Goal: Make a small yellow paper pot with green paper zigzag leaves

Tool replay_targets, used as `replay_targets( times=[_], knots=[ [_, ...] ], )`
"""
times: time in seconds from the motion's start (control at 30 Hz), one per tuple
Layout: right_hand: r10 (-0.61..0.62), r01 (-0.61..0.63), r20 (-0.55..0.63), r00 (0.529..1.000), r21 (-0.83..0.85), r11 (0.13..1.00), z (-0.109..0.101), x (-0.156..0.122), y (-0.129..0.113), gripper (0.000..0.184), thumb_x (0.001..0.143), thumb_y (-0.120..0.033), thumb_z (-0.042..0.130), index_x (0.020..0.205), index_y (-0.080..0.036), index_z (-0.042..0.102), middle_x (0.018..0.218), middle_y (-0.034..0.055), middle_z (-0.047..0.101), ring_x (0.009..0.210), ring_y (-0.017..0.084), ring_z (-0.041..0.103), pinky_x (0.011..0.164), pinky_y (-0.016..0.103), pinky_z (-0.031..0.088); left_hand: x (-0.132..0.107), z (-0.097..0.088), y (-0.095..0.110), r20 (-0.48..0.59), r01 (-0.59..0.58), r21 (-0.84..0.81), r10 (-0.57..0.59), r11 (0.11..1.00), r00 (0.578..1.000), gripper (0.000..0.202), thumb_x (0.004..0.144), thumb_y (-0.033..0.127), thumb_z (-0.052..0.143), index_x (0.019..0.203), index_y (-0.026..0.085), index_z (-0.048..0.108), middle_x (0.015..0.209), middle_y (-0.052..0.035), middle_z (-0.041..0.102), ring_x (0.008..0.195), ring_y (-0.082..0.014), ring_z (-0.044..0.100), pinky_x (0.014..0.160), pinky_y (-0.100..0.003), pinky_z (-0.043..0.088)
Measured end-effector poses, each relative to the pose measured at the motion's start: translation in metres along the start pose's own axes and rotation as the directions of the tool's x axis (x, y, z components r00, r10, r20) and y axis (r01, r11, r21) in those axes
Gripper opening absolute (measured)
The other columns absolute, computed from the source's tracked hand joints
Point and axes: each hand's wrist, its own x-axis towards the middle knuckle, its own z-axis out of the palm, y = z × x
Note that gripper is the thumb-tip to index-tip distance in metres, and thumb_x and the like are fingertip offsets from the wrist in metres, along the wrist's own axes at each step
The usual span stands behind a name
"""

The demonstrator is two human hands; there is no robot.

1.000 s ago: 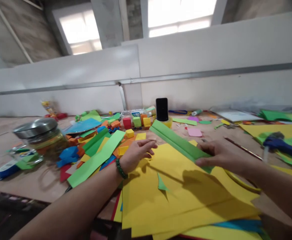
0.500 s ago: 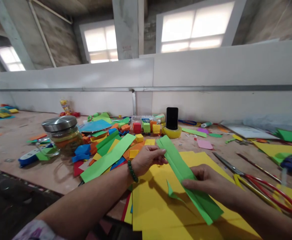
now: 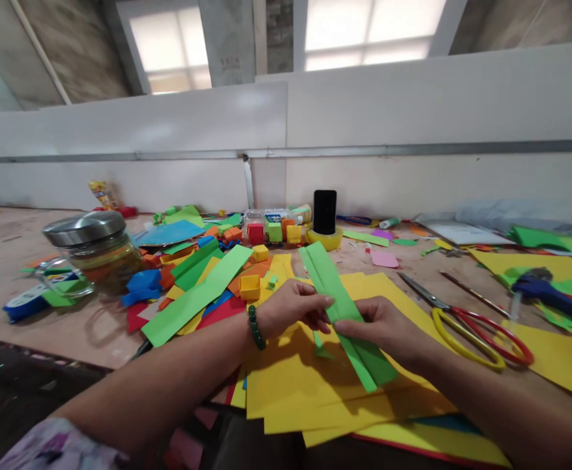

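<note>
A folded green paper strip [image 3: 322, 271] is held slantwise above yellow paper sheets [image 3: 286, 385], with creases running along its length. My left hand [image 3: 298, 303], with a dark green bead bracelet [image 3: 256, 326] at the wrist, pinches the strip's left edge near its middle. My right hand [image 3: 381, 326] grips it just below, thumb on top and fingers underneath. Beneath the strip lies a small green paper scrap [image 3: 321, 351]. Another green strip [image 3: 200, 297] rests left of my hands on a pile of coloured paper.
Scissors [image 3: 454, 316] with red and yellow handles lie at the right, beside a thin brown stick [image 3: 474, 294]. A lidded glass jar [image 3: 94, 248] stands left. Small paper boxes [image 3: 274, 231] and a phone [image 3: 325, 212] on a yellow tape roll [image 3: 325, 239] are farther back.
My hands have come closer together along the green strip, the left sliding down its edge. The camera view has tilted down and turned slightly right.
</note>
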Motion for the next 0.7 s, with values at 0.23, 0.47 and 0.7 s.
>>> replay_targets(
  times=[0.23, 0.47, 0.7],
  knots=[
    [0.058, -0.059, 0.045, 0.997, 0.010, 0.998, -0.002, -0.001, -0.002, 0.039, 0.059, -0.049, 0.074, 0.069, -0.013, 0.063, 0.055, -0.0018, 0.053, 0.048, 0.009, 0.045, 0.046, 0.022, 0.033, 0.000, 0.000, 0.004, -0.203, -0.083, -0.059, 0.069, 0.995, 0.977, 0.032, 0.060, 0.038, 0.076, 0.054, 0.010, 0.061, 0.050, -0.0038, 0.061, 0.042, -0.0096, 0.058, 0.047, -0.020, 0.043],
    [0.039, -0.037, 0.104, 0.994, -0.019, 0.999, -0.014, -0.003, -0.007, 0.038, 0.064, -0.050, 0.072, 0.069, -0.013, 0.063, 0.060, 0.0004, 0.060, 0.048, 0.008, 0.046, 0.046, 0.020, 0.033, 0.002, -0.015, 0.014, -0.370, -0.236, -0.150, 0.166, 0.960, 0.914, 0.030, 0.062, 0.034, 0.075, 0.055, 0.012, 0.057, 0.049, -0.0002, 0.059, 0.045, -0.0082, 0.058, 0.048, -0.018, 0.043],
    [0.077, -0.006, 0.299, 0.951, -0.229, 0.973, -0.069, -0.004, -0.008, 0.035, 0.068, -0.047, 0.070, 0.070, -0.012, 0.064, 0.060, -0.0004, 0.056, 0.051, 0.008, 0.045, 0.046, 0.019, 0.033, -0.003, -0.029, 0.014, -0.158, -0.052, -0.007, 0.050, 0.999, 0.986, 0.026, 0.058, 0.030, 0.080, 0.067, 0.011, 0.064, 0.057, -0.0027, 0.065, 0.053, -0.0099, 0.063, 0.053, -0.017, 0.046]
  ],
)
